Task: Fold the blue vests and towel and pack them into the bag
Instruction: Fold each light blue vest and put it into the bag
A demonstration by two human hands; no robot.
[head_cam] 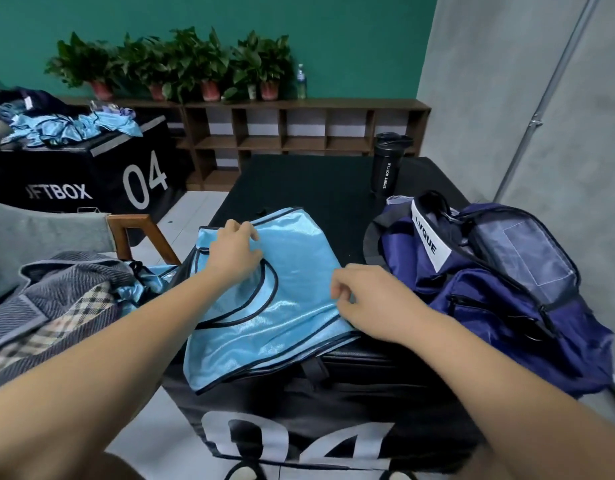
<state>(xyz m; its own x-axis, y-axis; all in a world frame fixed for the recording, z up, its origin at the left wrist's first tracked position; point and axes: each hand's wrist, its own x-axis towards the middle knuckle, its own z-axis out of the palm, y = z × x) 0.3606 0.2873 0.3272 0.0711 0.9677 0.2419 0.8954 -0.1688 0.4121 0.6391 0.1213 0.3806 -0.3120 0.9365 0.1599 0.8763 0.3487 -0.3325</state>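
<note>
One vest (pixel 292 306) lies spread on the box (pixel 316 188), towards its near left corner, and hangs a little over the front edge. It is flat, with no clear fold in it yet. The left hand (pixel 235 252) sits on the vest's far part, its fingers (pixel 252 235) curled into the cloth as if gathering it. The right hand (pixel 366 303) pinches the vest's right edge between thumb and fingertips. The bag (pixel 489 299) slumps on the right side of the box, unzipped, and nothing blue shows inside it. Left of the box, the towel (pixel 56 299) lies crumpled on a chair (pixel 133 233), with a second vest (pixel 143 285) bunched beside it. More vests (pixel 67 128) are heaped far off, beyond the box's left side. By this showing the task has barely begun: the first fold is in hand, while the other vests, the towel and all the packing are left to do.
</note>
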